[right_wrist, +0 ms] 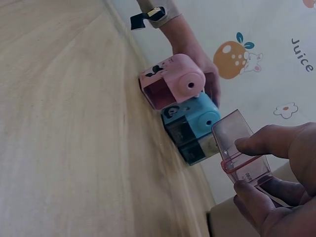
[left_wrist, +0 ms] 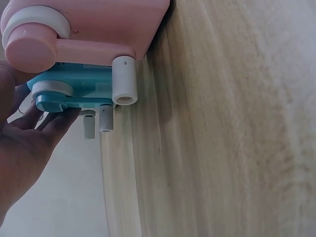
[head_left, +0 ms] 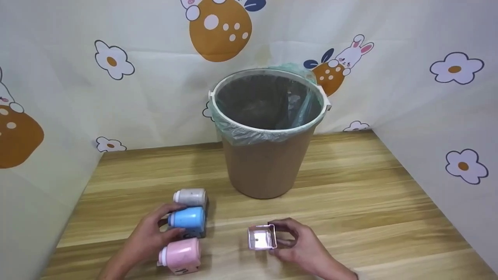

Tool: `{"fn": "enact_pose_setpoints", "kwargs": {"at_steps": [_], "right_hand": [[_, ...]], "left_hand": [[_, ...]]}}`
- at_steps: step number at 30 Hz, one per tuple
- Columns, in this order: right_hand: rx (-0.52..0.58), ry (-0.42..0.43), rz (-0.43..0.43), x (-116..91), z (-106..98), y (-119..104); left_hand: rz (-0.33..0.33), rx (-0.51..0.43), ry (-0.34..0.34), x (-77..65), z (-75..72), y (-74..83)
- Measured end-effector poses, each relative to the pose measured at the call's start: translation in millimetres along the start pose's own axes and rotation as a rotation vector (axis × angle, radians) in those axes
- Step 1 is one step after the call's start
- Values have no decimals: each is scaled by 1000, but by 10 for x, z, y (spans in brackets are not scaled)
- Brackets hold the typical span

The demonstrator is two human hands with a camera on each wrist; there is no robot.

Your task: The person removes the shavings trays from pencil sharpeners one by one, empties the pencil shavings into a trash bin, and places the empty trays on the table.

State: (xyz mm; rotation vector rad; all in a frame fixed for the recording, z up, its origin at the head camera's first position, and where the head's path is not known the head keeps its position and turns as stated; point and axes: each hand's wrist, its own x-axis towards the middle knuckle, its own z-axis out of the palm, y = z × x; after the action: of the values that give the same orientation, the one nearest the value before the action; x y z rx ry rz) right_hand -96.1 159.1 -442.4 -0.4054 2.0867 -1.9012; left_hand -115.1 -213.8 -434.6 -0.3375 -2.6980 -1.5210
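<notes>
Three crank pencil sharpeners lie in a row on the left of the table in the head view. Between the grey sharpener (head_left: 193, 196) and the pink sharpener (head_left: 182, 252) is the blue sharpener (head_left: 188, 218). My left hand (head_left: 144, 235) grips the blue one, thumb on its near side and fingers on the far side. My right hand (head_left: 305, 247) pinches a clear pinkish shavings drawer (head_left: 262, 238) by its sides, thumb opposite fingers. The right wrist view shows the drawer (right_wrist: 242, 148) nearer the camera than the pink sharpener (right_wrist: 173, 81), whose drawer slot looks hollow.
A brown bin (head_left: 266, 167) lined with a thin green bag (head_left: 249, 134) stands at the back of the wood-grain table (head_left: 358, 186). Printed cloth walls (head_left: 163, 77) enclose the back and both sides.
</notes>
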Motion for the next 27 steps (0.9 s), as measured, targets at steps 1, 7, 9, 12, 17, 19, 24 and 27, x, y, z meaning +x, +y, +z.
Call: {"fn": "enact_pose_setpoints", "kwargs": {"at_steps": [1,7,9,12,17,19,24,27], "right_hand": [[-1,-3,5,-1,2,13],[-65,-8,31,-6,6,92],[-67,-13,48,-8,8,118],[-27,-22,80,-15,16,153],[-80,-15,133,-33,19,194],[-128,-8,137,-37,23,212],[-187,-5,126,-43,36,237],[-207,-6,122,-45,42,235]], "left_hand": [[2,0,-3,2,-4,-2],[-6,3,-29,15,-39,-6],[-4,6,-30,18,-46,-8],[6,-14,-28,23,-44,-21],[11,-97,-52,42,-39,-56],[8,-111,-61,46,-44,-62],[18,-97,-65,39,-58,-65],[19,-86,-58,39,-61,-62]]}}
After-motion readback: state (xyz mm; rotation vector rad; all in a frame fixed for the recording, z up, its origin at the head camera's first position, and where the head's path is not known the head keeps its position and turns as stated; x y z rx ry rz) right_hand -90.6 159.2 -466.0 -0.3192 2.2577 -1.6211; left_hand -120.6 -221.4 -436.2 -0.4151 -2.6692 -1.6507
